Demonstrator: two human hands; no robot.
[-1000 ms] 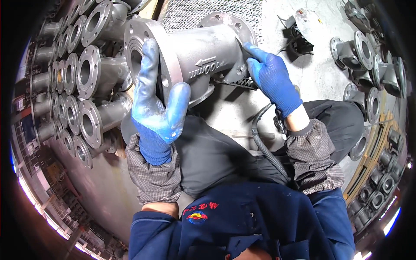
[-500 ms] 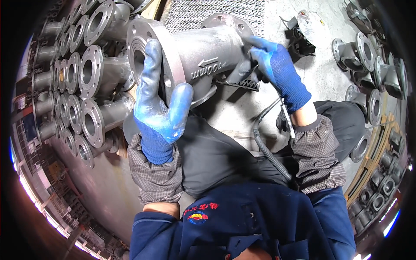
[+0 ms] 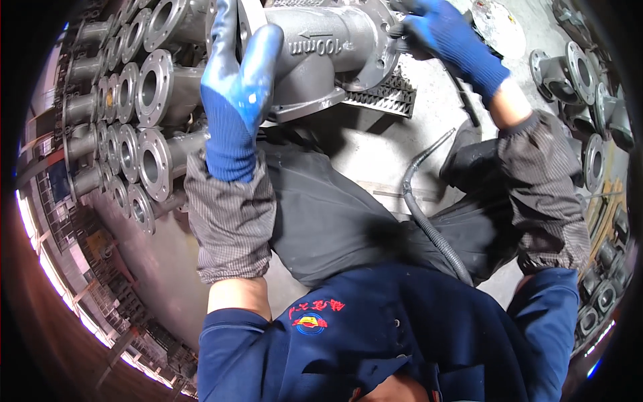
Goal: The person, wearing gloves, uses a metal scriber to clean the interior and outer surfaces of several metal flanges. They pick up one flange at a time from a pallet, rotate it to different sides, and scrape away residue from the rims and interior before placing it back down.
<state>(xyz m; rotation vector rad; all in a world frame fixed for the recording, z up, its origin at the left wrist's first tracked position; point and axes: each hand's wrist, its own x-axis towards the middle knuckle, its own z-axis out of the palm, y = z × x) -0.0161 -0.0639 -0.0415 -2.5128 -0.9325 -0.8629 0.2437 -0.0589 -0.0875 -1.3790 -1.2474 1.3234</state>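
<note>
A grey cast flanged pipe fitting (image 3: 328, 43), a T-shaped body with raised lettering and an arrow, lies across the top of the view. My left hand (image 3: 238, 87), in a blue coated glove, straddles its left flange, thumb on one side and fingers on the other. At the right flange (image 3: 376, 50), my gloved right hand (image 3: 445, 33) has its fingers bent against the edge; the fingertips are dark and partly hidden. The lower branch flange (image 3: 308, 106) points toward my lap. Below the fitting, a patterned metal grating (image 3: 385, 99) shows.
Similar fittings are stacked at left (image 3: 155, 164), with others at right (image 3: 566, 72). A corrugated hose (image 3: 435, 234) runs over my legs, its thin end near a black rod-like thing (image 3: 465, 100). A pale round plate (image 3: 499, 30) lies at upper right.
The fitting has shifted up in view and turned slightly, showing more of its branch flange. My right hand has moved up and right to the right flange's edge. The hose's upper part has swung right.
</note>
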